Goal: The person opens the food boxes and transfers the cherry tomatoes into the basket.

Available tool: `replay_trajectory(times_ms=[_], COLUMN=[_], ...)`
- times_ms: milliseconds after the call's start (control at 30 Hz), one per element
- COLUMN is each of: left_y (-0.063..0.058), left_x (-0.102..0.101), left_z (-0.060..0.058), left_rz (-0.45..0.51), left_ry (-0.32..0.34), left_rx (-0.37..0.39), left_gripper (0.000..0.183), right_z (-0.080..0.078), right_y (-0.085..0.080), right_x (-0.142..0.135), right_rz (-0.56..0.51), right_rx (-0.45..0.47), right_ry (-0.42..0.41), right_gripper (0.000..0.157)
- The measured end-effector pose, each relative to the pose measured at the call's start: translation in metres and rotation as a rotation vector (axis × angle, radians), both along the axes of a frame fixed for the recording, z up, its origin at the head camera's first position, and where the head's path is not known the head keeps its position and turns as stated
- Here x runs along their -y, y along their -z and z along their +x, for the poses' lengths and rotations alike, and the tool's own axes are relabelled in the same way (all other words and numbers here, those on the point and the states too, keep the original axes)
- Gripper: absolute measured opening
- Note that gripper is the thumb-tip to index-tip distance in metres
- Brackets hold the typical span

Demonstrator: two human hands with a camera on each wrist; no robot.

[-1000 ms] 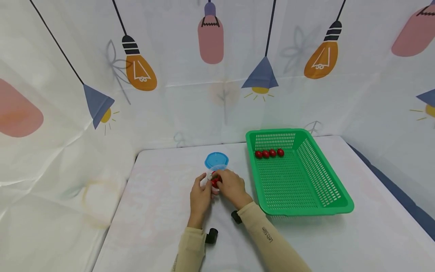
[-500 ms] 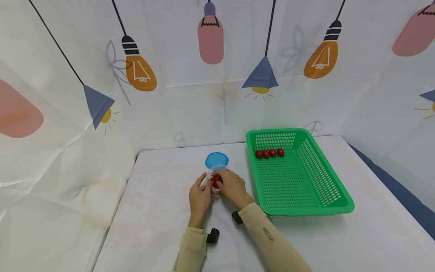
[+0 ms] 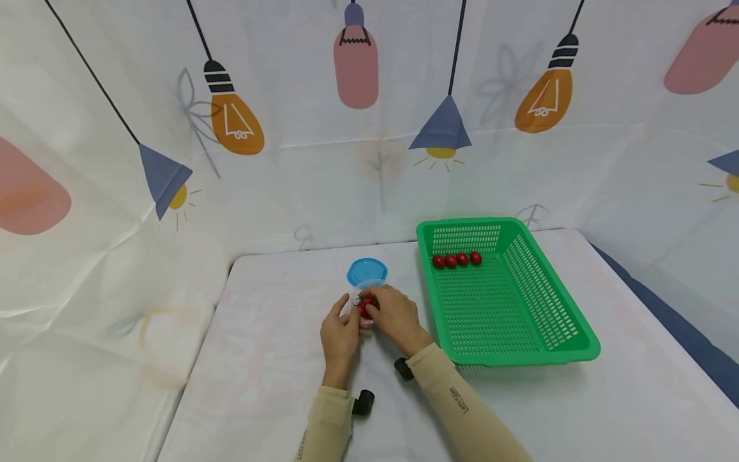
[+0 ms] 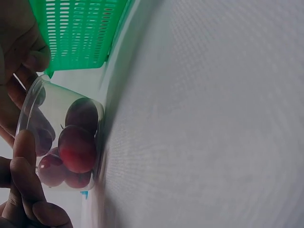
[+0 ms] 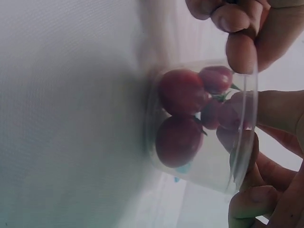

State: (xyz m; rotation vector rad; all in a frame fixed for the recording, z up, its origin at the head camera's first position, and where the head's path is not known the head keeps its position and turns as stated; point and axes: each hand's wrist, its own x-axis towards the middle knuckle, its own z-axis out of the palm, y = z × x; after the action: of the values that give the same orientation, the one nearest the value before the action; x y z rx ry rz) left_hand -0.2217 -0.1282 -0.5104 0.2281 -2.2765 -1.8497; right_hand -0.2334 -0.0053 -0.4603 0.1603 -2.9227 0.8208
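A clear plastic cup (image 5: 209, 166) stands on the table with several red cherry tomatoes (image 5: 178, 142) inside, some with green stems. My left hand (image 3: 339, 337) holds the cup from its left side, fingertips at the rim. From the right, my right hand (image 3: 399, 317) reaches over the rim, its thumb and fingers inside the cup. They pinch a cherry tomato (image 4: 43, 141) in the upper part, partly hidden behind the fingers and the cup's hazy wall. Just behind the cup lies a round blue lid (image 3: 367, 272).
A green plastic basket (image 3: 554, 289) with slotted sides stands to the right of the hands. Several cherry tomatoes (image 3: 462, 259) sit in a row at its far left corner. A patterned cloth (image 3: 323, 186) hangs behind the white table (image 3: 260, 333).
Both hands stay at the cup; the right fingers shift only slightly among the tomatoes. The basket and lid have not moved.
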Motion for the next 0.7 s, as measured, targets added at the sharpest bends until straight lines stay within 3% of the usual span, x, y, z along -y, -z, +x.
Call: replay_trajectory(times_ms=[700], left_y=[0.002], left_x=[0.0], left_z=[0.0], left_rz=[-0.007], left_ry=[-0.009], left_rx=[-0.018], left_gripper=[0.04], right_z=[0.011], right_y=[-0.016], right_x=[0.002], right_rz=[0.005], right_rx=[-0.079], right_ry=[-0.022], right_gripper=[0.026])
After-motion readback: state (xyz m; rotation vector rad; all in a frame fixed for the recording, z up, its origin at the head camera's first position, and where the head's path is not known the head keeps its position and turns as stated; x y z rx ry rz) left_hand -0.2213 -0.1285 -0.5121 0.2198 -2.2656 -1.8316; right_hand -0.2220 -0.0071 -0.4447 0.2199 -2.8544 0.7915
